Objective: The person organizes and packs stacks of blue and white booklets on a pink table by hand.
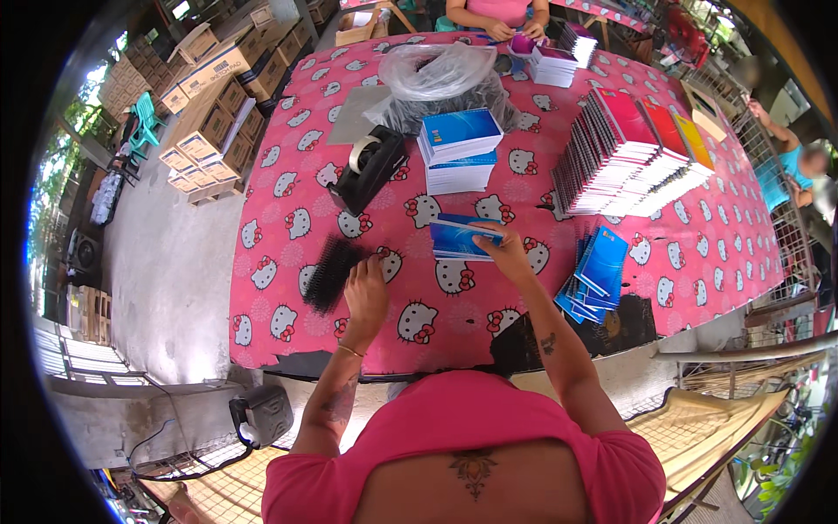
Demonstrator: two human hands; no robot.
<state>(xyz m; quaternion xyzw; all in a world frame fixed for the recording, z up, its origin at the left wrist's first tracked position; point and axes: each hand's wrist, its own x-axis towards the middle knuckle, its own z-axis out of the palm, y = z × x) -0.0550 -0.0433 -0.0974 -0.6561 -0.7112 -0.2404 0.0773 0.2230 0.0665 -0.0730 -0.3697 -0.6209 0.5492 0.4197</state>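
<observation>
In my right hand [504, 248] is a small stack of blue-covered notepads [456, 237], gripped at its right end above the table. My left hand [367, 286] is low over the table with curled fingers, at the right side of a bundle of black spiral binding coils [328, 274]. The coils look smeared, and what those fingers pinch, if anything, is hidden. Beyond my right hand stands a pile of blue notepads [461, 131] with white page edges. To its right, several blue notepads [602, 262] lie in a loose, fanned heap.
A black tape dispenser [370, 175] and a clear plastic bag [441, 74] stand farther back on the pink patterned tablecloth [288, 253]. Tall stacks of spiral notebooks [615, 157] rise at the right. Another person's hands [515, 33] work at the far edge. Cartons [214, 131] stand left.
</observation>
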